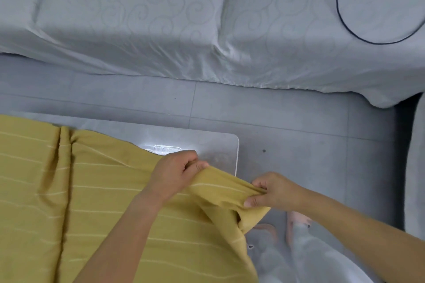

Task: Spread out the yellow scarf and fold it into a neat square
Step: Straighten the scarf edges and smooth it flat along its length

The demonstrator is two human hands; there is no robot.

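The yellow scarf [76, 190], mustard with thin pale stripes, covers most of a low white table [220, 145] at the lower left. A long fold runs down it near the left side. My left hand [177, 172] grips the scarf's right edge near the table's far right corner. My right hand [271, 193] pinches the same edge just past the table's right side. The cloth between the two hands is lifted and bunched, and a loose corner hangs below my right hand.
A bed under a pale grey patterned sheet [161, 18] fills the far side, with a black cable loop [372, 7] on it at top right. Grey floor tiles [299, 133] lie between bed and table. My legs and pink slippers [296, 220] stand right of the table.
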